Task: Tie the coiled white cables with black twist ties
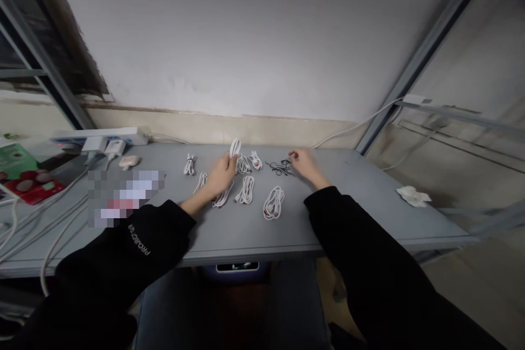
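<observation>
A coiled white cable [235, 147] is pinched upright in my left hand [221, 173], its loop sticking up above the fingers. My right hand [304, 163] hovers with bent, closed fingers at the right edge of a small pile of thin black twist ties [280, 168]; whatever is between those fingertips is too small to make out. Several more coiled white cables lie around my left hand, among them a bundle [246, 190] in the middle and a larger coil [273, 203] nearer the front edge. A bundle tied at its waist [189, 165] rests farther left.
At the back left a white power strip [102, 135] carries plugged-in chargers. Loose cords run over the grey table [353, 213] on that side, near a small beige case [129, 162] and a red-green package [30, 175]. Crumpled white tissue [413, 196] lies far right. Metal posts flank the table.
</observation>
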`<action>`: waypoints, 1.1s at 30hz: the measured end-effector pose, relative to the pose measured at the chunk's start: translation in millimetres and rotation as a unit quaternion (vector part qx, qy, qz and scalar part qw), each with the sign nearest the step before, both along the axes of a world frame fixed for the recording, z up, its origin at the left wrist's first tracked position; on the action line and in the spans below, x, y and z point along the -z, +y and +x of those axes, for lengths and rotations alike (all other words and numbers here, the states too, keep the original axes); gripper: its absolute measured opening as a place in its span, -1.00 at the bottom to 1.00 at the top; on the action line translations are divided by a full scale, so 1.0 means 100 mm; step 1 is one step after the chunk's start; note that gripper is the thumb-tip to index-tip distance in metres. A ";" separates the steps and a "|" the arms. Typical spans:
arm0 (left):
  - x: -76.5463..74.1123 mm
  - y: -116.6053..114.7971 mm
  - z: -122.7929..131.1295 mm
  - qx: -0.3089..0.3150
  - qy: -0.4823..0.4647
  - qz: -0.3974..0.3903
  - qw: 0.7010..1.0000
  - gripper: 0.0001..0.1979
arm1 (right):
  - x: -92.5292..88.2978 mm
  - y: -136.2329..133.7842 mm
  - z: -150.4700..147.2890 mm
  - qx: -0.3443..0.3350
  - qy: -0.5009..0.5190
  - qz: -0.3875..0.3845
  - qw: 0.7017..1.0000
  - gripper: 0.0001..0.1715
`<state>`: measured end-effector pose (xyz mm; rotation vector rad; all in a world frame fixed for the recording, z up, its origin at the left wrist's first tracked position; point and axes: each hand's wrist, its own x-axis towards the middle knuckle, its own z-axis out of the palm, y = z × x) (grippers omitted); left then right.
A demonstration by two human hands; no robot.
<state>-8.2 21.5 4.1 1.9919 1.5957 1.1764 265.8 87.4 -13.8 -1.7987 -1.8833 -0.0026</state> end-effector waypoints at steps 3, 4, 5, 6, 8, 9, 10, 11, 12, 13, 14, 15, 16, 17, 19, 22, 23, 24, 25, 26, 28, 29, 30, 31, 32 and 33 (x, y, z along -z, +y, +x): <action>0.00 0.00 0.00 0.000 0.003 0.006 1.000 -0.73 | 0.05 0.01 -0.05 -0.017 0.004 -0.024 1.000 -0.70; 0.01 0.01 -0.01 0.003 0.008 0.008 1.000 -0.73 | 0.06 0.01 -0.06 -0.016 0.002 -0.028 0.999 -0.69; 0.01 0.01 -0.01 0.005 0.014 0.009 1.000 -0.73 | 0.06 0.01 -0.07 -0.015 -0.001 -0.031 0.999 -0.69; 0.01 0.01 -0.01 0.006 0.020 0.011 1.000 -0.73 | 0.06 0.01 -0.08 -0.015 -0.005 -0.033 0.999 -0.69; 0.02 0.00 -0.01 0.010 0.035 0.014 0.999 -0.72 | 0.07 0.00 -0.09 -0.021 -0.013 -0.032 0.999 -0.68; 0.02 0.00 0.00 0.011 0.042 0.014 0.999 -0.72 | 0.07 0.00 -0.10 -0.025 -0.018 -0.028 0.999 -0.66; 0.03 0.00 0.00 0.012 0.048 0.014 0.999 -0.72 | 0.07 0.01 -0.11 -0.028 -0.023 -0.025 0.999 -0.64; 0.03 -0.01 0.00 0.014 0.054 0.013 0.998 -0.73 | 0.08 0.01 -0.11 -0.028 -0.030 -0.023 0.999 -0.64; 0.03 -0.01 0.01 0.016 0.059 0.013 0.998 -0.73 | 0.09 0.02 -0.11 -0.028 -0.036 -0.022 0.999 -0.67; 0.03 -0.01 0.01 0.017 0.062 0.012 0.998 -0.73 | 0.10 0.03 -0.12 -0.027 -0.044 -0.019 0.999 -0.72; 0.03 -0.01 0.01 0.017 0.065 0.011 0.998 -0.73 | 0.11 0.05 -0.12 -0.025 -0.051 -0.017 0.998 -0.77; 0.03 -0.02 0.02 0.017 0.066 0.011 0.998 -0.72 | 0.11 0.06 -0.12 -0.022 -0.057 -0.012 0.998 -0.79; 0.03 -0.02 0.02 0.018 0.065 0.010 0.998 -0.72 | 0.11 0.07 -0.12 -0.018 -0.061 -0.005 0.998 -0.80; 0.03 -0.02 0.02 0.020 0.062 0.010 0.998 -0.72 | 0.10 0.07 -0.12 -0.014 -0.060 0.003 0.998 -0.80; 0.02 -0.02 0.02 0.028 0.048 0.012 0.998 -0.72 | 0.07 0.07 -0.14 0.000 -0.044 0.019 0.999 -0.81; 0.02 -0.02 0.02 0.048 0.011 0.013 0.999 -0.72 | 0.01 0.03 -0.17 0.020 0.013 0.057 0.998 -0.84; 0.02 -0.02 0.02 0.056 -0.004 0.011 0.998 -0.71 | -0.01 0.02 -0.19 0.022 0.038 0.070 0.997 -0.85; 0.02 -0.02 0.02 0.064 -0.018 0.007 0.998 -0.71 | -0.02 0.01 -0.20 0.023 0.067 0.078 0.994 -0.86; 0.02 -0.02 0.03 0.069 -0.030 0.002 0.997 -0.70 | -0.03 0.00 -0.22 0.022 0.103 0.081 0.991 -0.87; 0.02 -0.02 0.03 0.073 -0.041 -0.002 0.996 -0.69 | -0.04 -0.01 -0.23 0.019 0.146 0.077 0.986 -0.87; 0.03 -0.02 0.03 0.076 -0.056 -0.006 0.995 -0.67 | -0.05 -0.02 -0.27 0.005 0.244 0.065 0.968 -0.86; 0.03 -0.02 0.04 0.077 -0.061 -0.006 0.995 -0.66 | -0.06 -0.03 -0.29 -0.002 0.294 0.058 0.954 -0.86; 0.04 -0.02 0.04 0.078 -0.064 -0.004 0.995 -0.66 | -0.08 -0.04 -0.30 -0.008 0.343 0.050 0.938 -0.87; 0.04 -0.02 0.04 0.079 -0.066 -0.001 0.995 -0.66 | -0.09 -0.05 -0.31 -0.012 0.393 0.037 0.919 -0.88; 0.04 -0.02 0.03 0.081 -0.068 0.000 0.994 -0.66 | -0.11 -0.06 -0.33 -0.016 0.443 0.018 0.896 -0.89; 0.04 -0.02 0.03 0.082 -0.070 0.002 0.994 -0.67 | -0.14 -0.08 -0.33 -0.022 0.492 -0.007 0.870 -0.89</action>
